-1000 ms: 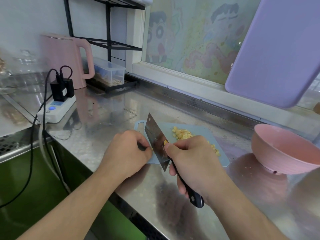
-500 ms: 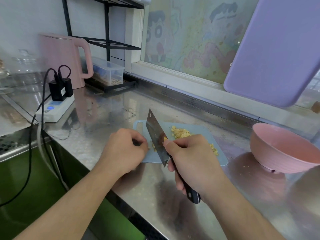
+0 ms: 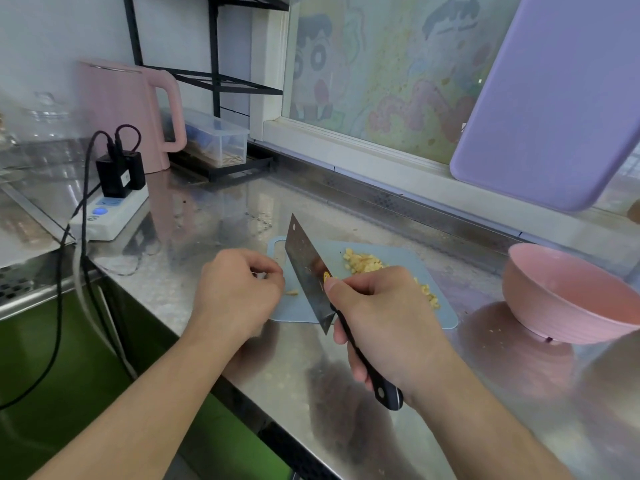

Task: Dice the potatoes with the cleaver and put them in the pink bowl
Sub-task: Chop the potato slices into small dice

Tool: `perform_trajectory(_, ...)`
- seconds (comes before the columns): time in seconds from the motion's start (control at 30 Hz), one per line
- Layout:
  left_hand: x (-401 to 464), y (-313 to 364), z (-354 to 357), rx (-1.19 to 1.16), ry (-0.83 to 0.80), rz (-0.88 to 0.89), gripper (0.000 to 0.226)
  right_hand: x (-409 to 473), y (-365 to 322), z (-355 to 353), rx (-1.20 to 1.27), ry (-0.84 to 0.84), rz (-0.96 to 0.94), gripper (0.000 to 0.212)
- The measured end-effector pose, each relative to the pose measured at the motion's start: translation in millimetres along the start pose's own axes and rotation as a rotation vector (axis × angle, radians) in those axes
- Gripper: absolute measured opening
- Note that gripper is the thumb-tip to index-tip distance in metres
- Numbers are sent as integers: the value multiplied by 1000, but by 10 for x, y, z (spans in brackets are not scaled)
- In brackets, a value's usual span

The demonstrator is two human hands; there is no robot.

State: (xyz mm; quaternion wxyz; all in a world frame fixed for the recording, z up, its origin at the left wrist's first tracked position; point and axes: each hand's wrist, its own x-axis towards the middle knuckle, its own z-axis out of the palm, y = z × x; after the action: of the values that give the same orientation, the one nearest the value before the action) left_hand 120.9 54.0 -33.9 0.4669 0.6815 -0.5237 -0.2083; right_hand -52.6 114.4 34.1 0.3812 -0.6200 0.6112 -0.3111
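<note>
A small blue cutting board point(image 3: 412, 318) lies on the steel counter with a heap of diced potato point(image 3: 363, 264) on its far part and more bits trailing to the right. My right hand point(image 3: 384, 323) grips the cleaver point(image 3: 306, 268) by its black handle; the blade stands on edge over the board's left part. My left hand point(image 3: 239, 292) hovers with curled fingers at the board's left edge, just left of the blade; one small potato piece point(image 3: 292, 292) lies beside it. The pink bowl point(image 3: 568, 296) stands right of the board and looks empty.
A pink kettle point(image 3: 128, 109), a white power strip point(image 3: 110, 213) with black plugs and cables, and a clear box point(image 3: 218, 140) on a black rack stand at the back left. A purple board point(image 3: 554, 98) leans on the window sill. The counter's front edge runs below my wrists.
My left hand has drawn slightly left, away from the blade, uncovering a small potato piece. The cleaver has stayed nearly in place.
</note>
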Motion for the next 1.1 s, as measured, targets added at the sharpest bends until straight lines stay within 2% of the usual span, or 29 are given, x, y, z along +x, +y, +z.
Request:
perform_trajectory(0.13, -19, -3, 17, 109, -75, 35, 10, 12, 10, -13, 2, 7, 8, 52)
perform_trajectory(0.33, -5, -26, 29, 180, -139, 147, 10, 23, 6, -40, 0, 12, 5, 53)
perform_trajectory(0.43, -11, -25, 27, 151, -135, 135, 12, 14, 7, -41, 4, 8, 7, 52)
perform_trajectory(0.67, -32, 36, -3, 45, -55, -18, 19, 10, 9, -6, 7, -9, 1, 52)
perform_trajectory(0.9, -67, 89, -27, 93, -50, 7, 24, 32, 28, 43, -13, -16, 8, 51)
perform_trajectory(1.1, -38, 27, 9, 189, -123, 102, 9, 46, -2, 41, -23, -15, 19, 47)
